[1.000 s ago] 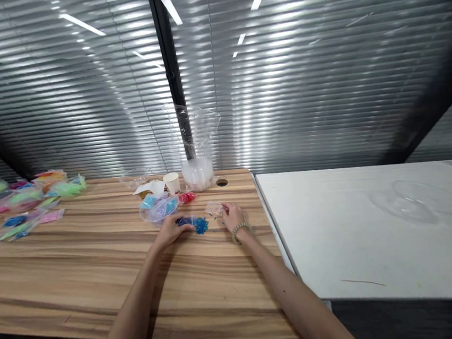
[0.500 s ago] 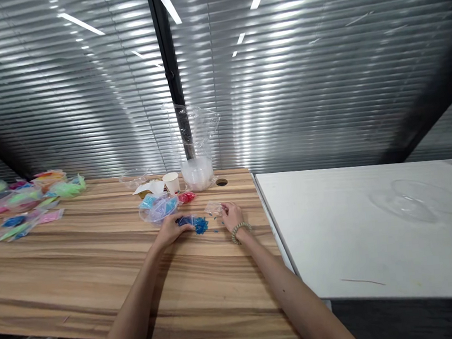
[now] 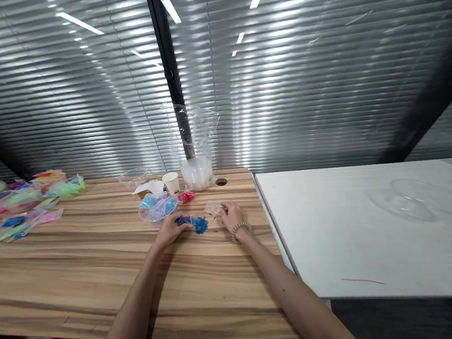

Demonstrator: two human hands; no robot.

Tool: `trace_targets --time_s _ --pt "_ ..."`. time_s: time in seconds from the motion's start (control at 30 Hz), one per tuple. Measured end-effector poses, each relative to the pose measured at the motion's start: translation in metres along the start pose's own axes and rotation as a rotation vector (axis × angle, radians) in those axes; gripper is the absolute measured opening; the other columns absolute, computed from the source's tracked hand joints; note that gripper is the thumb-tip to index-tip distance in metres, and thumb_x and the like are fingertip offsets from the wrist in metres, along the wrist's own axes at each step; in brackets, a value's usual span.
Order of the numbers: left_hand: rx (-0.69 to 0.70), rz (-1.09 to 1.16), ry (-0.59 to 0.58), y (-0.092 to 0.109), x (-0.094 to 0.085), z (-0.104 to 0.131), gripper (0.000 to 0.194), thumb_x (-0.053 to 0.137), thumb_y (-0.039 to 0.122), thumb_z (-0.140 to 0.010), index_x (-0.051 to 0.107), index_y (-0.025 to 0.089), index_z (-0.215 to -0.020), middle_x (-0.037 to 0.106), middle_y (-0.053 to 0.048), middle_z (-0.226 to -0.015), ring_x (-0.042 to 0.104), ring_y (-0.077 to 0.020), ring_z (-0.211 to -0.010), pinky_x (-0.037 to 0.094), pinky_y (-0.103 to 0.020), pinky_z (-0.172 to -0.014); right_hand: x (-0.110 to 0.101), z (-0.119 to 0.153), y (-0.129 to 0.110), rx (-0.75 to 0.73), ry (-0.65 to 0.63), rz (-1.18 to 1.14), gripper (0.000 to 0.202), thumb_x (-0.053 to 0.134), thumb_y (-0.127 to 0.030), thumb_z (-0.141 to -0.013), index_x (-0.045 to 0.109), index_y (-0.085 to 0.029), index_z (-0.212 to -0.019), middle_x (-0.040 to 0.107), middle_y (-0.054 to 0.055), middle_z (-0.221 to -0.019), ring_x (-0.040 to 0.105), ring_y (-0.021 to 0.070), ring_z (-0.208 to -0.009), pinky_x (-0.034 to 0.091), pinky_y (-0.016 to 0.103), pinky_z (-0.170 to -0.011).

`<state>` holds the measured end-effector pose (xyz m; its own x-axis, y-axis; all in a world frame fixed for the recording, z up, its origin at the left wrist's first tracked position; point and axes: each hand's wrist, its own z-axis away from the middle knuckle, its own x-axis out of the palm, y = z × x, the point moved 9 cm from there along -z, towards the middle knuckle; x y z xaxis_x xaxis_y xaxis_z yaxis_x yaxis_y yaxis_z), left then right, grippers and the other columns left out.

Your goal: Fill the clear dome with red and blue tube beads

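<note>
My left hand (image 3: 169,230) is closed around a small clear bag of blue pieces (image 3: 185,221), resting low over the wooden table. At the bag's right end lies a small heap of loose blue pieces (image 3: 201,225), and a few more are scattered toward the right. Between its fingertips, my right hand (image 3: 232,217) pinches a small clear plastic bag (image 3: 212,207). Just behind my left hand stands a clear plastic bowl (image 3: 158,212) with light blue packets in it. A red packet (image 3: 186,197) lies to the bowl's right.
Farther back are a white paper cup (image 3: 171,183), stacked clear bowls in a bag (image 3: 197,173) and a round table hole (image 3: 221,182). Colourful packets (image 3: 24,197) crowd the left side. A white table (image 3: 337,244) adjoins on the right, with clear plastic lids (image 3: 413,200) on it.
</note>
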<state>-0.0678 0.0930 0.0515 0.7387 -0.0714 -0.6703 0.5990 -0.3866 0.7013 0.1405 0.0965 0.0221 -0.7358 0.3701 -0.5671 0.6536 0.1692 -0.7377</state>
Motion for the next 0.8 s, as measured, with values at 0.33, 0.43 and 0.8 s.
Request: trace_targets --time_s 0.33,0.43,0.8 --pt "0.023 -0.054 0.036 -0.0052 -0.0023 -0.0023 0.031 0.069 0.037 -0.064 0.068 0.016 -0.085 0.069 -0.004 -0.081 0.060 -0.0203 -0.074 0.045 -0.029 -0.071 0.0004 0.0002 0.0012 0.000 0.005 -0.007 0.026 0.048 -0.009 -0.078 0.066 -0.012 -0.098 0.067 0.009 -0.099 0.059 0.0180 -0.093 0.043 0.027 -0.086" --pt "0.042 -0.042 0.029 -0.0033 -0.0011 -0.0020 0.039 0.071 0.038 -0.062 0.067 0.016 -0.094 0.069 -0.006 -0.091 0.061 -0.0220 -0.083 0.045 -0.030 -0.078 0.0002 0.0003 0.0011 -0.001 0.007 -0.010 0.026 0.048 -0.009 -0.078 0.066 -0.012 -0.097 0.067 0.009 -0.099 0.059 0.0178 -0.093 0.042 0.026 -0.086" --pt "0.095 -0.123 0.053 -0.0040 -0.0035 -0.0027 0.030 0.067 0.037 -0.066 0.066 0.016 -0.088 0.068 -0.004 -0.083 0.059 -0.0195 -0.075 0.045 -0.028 -0.069 0.0006 -0.0005 -0.0008 -0.018 -0.002 -0.016 0.025 0.048 -0.008 -0.078 0.066 -0.011 -0.094 0.067 0.011 -0.097 0.059 0.0194 -0.091 0.043 0.029 -0.085"
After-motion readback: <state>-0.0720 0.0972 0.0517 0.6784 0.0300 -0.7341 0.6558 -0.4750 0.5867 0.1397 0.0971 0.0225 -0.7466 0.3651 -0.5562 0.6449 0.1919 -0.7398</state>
